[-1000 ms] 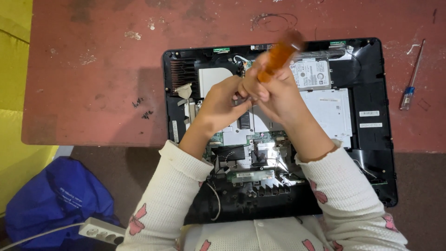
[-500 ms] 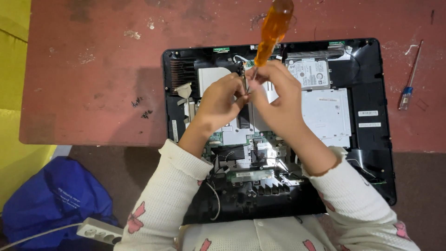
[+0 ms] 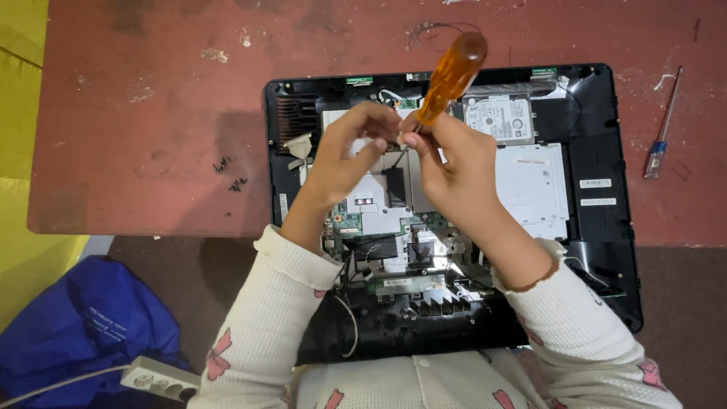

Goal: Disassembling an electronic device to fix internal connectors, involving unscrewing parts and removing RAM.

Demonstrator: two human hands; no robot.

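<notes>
An opened all-in-one computer [image 3: 598, 250] lies face down on a red table [image 3: 151, 113], its circuit boards, metal shields and a hard drive [image 3: 500, 117] exposed. My right hand [image 3: 454, 163] grips a screwdriver with an orange handle [image 3: 453, 76], the handle tilted up and away. My left hand [image 3: 348, 151] is raised beside it, its fingertips pinched at the screwdriver's tip above the silver shield [image 3: 379, 201]. Whether a screw sits between the fingers is too small to tell.
A second screwdriver with a blue handle [image 3: 660, 129] lies at the table's right. Several small black screws [image 3: 229, 173] sit left of the computer. A blue bag [image 3: 83, 333] and a white power strip [image 3: 155, 377] are on the floor at lower left.
The orange handle dropped lower and tilted more to the right. Both hands stayed together over the middle of the computer, shifting slightly.
</notes>
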